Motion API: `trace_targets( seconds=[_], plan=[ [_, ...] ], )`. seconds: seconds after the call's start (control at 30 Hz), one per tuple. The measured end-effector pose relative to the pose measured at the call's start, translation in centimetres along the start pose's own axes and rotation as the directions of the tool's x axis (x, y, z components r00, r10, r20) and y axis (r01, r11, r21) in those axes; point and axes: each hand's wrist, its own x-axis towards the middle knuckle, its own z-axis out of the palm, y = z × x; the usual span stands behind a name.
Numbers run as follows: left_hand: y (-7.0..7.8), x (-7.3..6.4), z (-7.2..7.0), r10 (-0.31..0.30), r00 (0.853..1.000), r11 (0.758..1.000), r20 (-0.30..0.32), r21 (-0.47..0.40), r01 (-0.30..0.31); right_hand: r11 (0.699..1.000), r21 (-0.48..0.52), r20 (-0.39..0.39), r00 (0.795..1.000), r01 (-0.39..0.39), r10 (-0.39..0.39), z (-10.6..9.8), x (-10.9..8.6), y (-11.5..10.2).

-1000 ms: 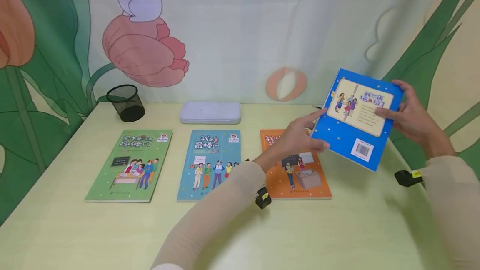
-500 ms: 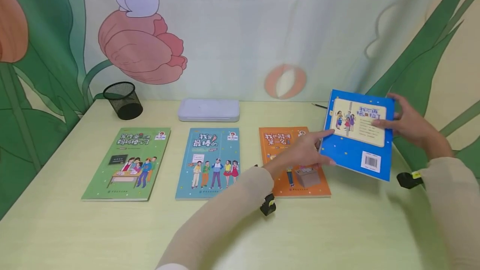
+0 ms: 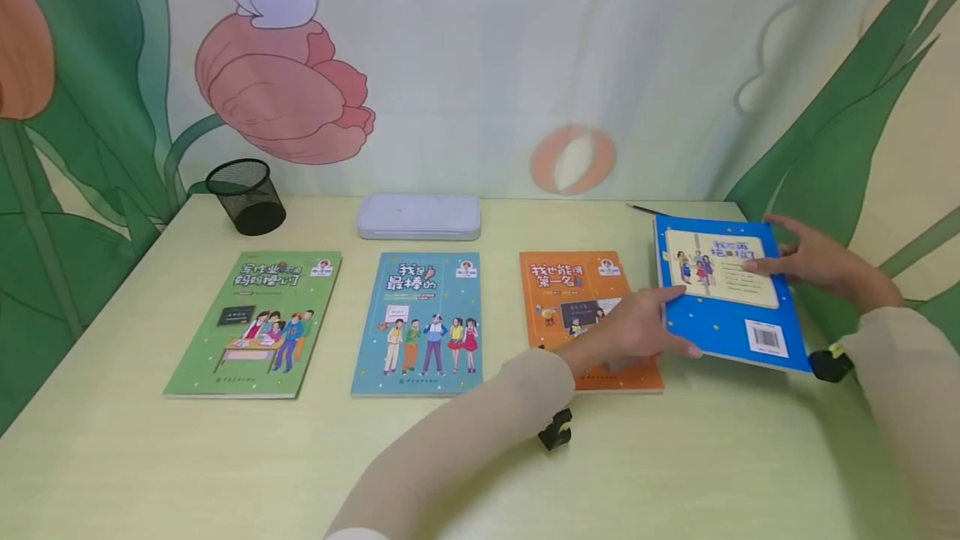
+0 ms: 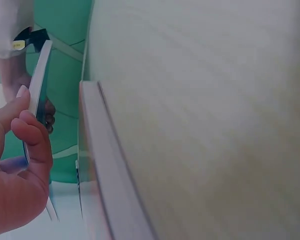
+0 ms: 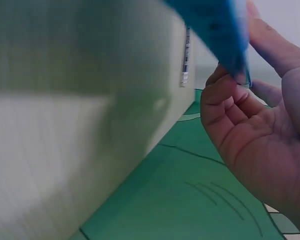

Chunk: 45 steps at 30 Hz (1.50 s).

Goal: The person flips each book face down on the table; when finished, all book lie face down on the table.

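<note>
A blue book (image 3: 720,323), back cover up with a barcode, is held between both hands over the table's right side. My left hand (image 3: 641,325) pinches its left edge, thumb on top and fingers below. At the opposite edge, my right hand (image 3: 817,263) grips it with the thumb on the cover and fingers curled underneath. The left wrist view shows the book's page edge (image 4: 39,82) raised off the tabletop, near the orange book (image 4: 110,185) lying flat. From the right wrist, the blue cover (image 5: 215,30) appears blurred in the fingers.
A green book (image 3: 255,323), a light-blue book (image 3: 417,323) and the orange book, partly behind my left hand, lie in a row. Behind them stand a black mesh pen holder (image 3: 246,197) and a lavender pencil case (image 3: 418,217). A pencil (image 3: 643,208) lies near the back edge.
Both hands have lowered the blue book toward the table, and it has tilted flatter. The left hand has moved slightly right with it. The other books have stayed in place.
</note>
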Motion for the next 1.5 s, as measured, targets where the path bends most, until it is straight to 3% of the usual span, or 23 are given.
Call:
trace_targets(
  seconds=[0.3,0.53,0.87,1.2,1.33,1.5],
  plan=[
    [0.4,0.2,1.5,-0.043,0.998,0.994,0.046,0.107,0.038,0.995,-0.099,0.055,0.998,0.002,0.004,0.2,0.4,0.2],
    [0.7,0.2,2.6,-0.072,0.993,0.995,0.093,0.078,0.064,0.981,-0.191,0.095,0.995,-0.016,0.034,0.5,0.6,1.0],
    [1.1,1.0,4.1,-0.104,0.99,0.992,0.097,0.081,0.097,0.978,-0.2,0.093,0.993,-0.051,0.071,1.0,1.2,2.4],
    [1.5,1.8,3.7,-0.143,0.971,0.987,0.19,0.103,0.125,0.985,-0.168,0.06,0.997,-0.034,0.045,1.5,1.7,2.3],
    [1.8,1.8,3.9,-0.128,0.975,0.971,0.182,0.222,0.086,0.986,-0.164,0.061,0.997,-0.036,0.047,1.5,1.8,2.3],
    [2.0,1.8,4.8,-0.088,0.986,0.901,0.141,0.433,0.018,0.987,-0.152,0.061,0.997,-0.046,0.056,1.8,1.7,2.6]
  ],
)
